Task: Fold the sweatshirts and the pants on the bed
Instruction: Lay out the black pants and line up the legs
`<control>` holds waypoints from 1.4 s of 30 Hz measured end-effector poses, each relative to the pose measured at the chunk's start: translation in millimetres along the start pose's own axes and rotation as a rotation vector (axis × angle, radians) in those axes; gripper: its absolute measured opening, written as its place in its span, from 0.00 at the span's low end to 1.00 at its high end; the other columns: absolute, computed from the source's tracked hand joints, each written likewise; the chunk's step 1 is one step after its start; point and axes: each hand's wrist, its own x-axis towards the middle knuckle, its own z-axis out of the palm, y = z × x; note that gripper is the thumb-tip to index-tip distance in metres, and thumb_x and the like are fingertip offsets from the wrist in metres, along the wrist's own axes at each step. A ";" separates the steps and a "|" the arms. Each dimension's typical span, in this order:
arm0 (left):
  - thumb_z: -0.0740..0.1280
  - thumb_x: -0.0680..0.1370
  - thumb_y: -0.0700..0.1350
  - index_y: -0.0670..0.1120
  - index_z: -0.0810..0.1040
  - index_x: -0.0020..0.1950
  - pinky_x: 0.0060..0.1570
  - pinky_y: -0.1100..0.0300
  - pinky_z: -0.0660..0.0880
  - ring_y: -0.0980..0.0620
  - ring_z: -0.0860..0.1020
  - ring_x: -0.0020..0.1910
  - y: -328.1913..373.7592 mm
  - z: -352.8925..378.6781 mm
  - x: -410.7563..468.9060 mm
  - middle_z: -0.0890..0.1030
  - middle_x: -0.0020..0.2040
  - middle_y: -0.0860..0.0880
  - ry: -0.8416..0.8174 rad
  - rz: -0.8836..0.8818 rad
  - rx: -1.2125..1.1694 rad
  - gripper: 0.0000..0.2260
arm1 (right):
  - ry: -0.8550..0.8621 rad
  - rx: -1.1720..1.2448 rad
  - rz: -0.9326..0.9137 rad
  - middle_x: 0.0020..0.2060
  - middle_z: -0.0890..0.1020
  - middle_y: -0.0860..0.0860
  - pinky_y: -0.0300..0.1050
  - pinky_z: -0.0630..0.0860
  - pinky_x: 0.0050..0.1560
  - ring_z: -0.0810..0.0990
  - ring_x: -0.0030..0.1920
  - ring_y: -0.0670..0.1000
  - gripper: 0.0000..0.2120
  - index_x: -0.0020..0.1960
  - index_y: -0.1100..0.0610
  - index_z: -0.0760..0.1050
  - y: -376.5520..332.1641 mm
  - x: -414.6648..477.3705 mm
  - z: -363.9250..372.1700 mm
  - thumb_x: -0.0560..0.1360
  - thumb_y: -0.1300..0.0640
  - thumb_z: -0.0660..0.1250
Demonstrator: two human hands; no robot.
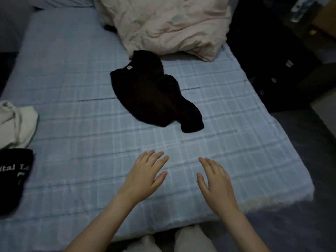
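Observation:
A crumpled black garment [154, 93] with a small white neck label lies in a heap at the middle of the bed [72, 79], which has a light blue checked sheet. My left hand [145, 176] and my right hand [215, 180] hover side by side over the bare sheet near the bed's front edge, fingers straight and spread, holding nothing. Both are well short of the black garment. At the left edge lie a cream garment [17, 122] and, just below it, a black garment with white lettering [13, 176].
A rumpled pale pink duvet [163, 24] is piled at the head of the bed, just behind the black heap. Dark furniture [272, 60] stands close along the bed's right side. Grey floor shows at the lower right.

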 end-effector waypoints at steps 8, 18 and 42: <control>0.59 0.82 0.55 0.51 0.66 0.76 0.74 0.50 0.60 0.47 0.63 0.75 -0.9 49.8 100.1 0.66 0.76 0.51 0.026 -0.336 -0.071 0.23 | -0.151 0.004 -0.194 0.73 0.69 0.56 0.56 0.66 0.72 0.68 0.73 0.56 0.24 0.76 0.55 0.66 80.5 145.1 -9.0 0.81 0.53 0.63; 0.65 0.79 0.58 0.52 0.56 0.80 0.75 0.49 0.57 0.44 0.57 0.77 -130.5 127.2 262.7 0.56 0.79 0.42 0.101 -0.519 -0.041 0.33 | -0.150 -0.074 -0.317 0.78 0.61 0.54 0.61 0.59 0.75 0.58 0.77 0.59 0.30 0.79 0.49 0.58 115.8 354.7 111.1 0.80 0.49 0.63; 0.59 0.83 0.45 0.58 0.57 0.78 0.76 0.48 0.56 0.40 0.55 0.78 -216.6 215.2 325.6 0.56 0.80 0.45 0.112 -0.593 -0.163 0.25 | 0.099 0.138 -0.280 0.58 0.83 0.60 0.73 0.62 0.69 0.80 0.61 0.63 0.15 0.57 0.65 0.80 177.0 428.0 245.0 0.71 0.66 0.75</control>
